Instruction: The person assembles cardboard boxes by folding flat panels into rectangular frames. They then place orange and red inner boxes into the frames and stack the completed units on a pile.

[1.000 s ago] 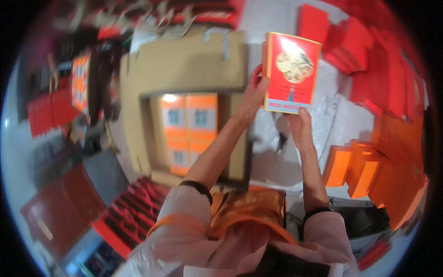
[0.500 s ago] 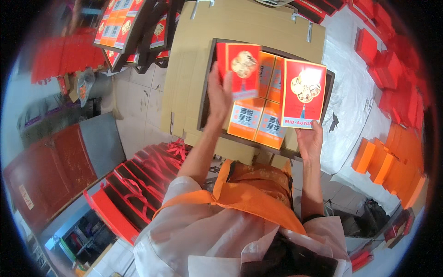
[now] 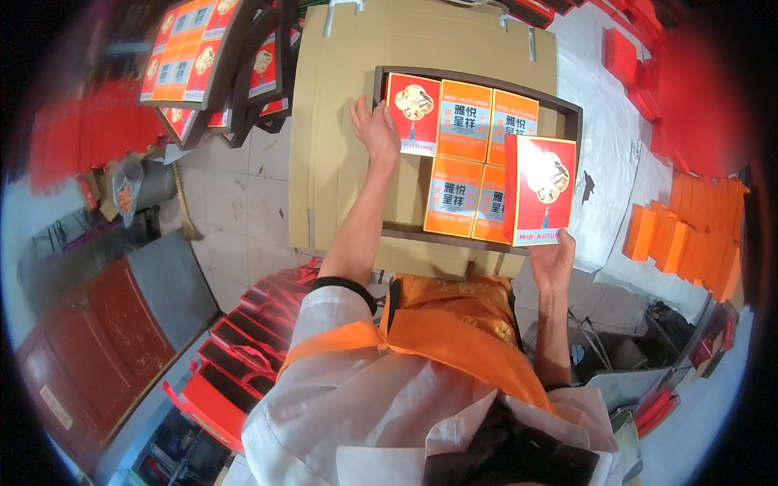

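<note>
A dark-brown tray (image 3: pixel 478 236) lies before me with several orange boxes (image 3: pixel 463 121) in its middle. One red box with a gold flower design (image 3: pixel 413 109) sits in the far left corner of the tray. My left hand (image 3: pixel 375 134) is at the tray's left wall beside that box, fingers apart and holding nothing. A second red box (image 3: pixel 541 190), of the same design, is pinched at its near edge by my right hand (image 3: pixel 553 261). It is tilted over the right part of the tray and hides part of the orange boxes there.
The tray rests on a brown cardboard surface (image 3: pixel 332 162). Stacked filled trays (image 3: pixel 190 61) stand at the far left. Red bags (image 3: pixel 219 389) line the near left. Orange boxes (image 3: pixel 677 243) and red boxes (image 3: pixel 620 61) are piled to the right on white sheeting (image 3: pixel 604 211).
My left hand has set its red box into the tray's far left corner and let go. My right hand has brought the other red box slightly nearer to me.
</note>
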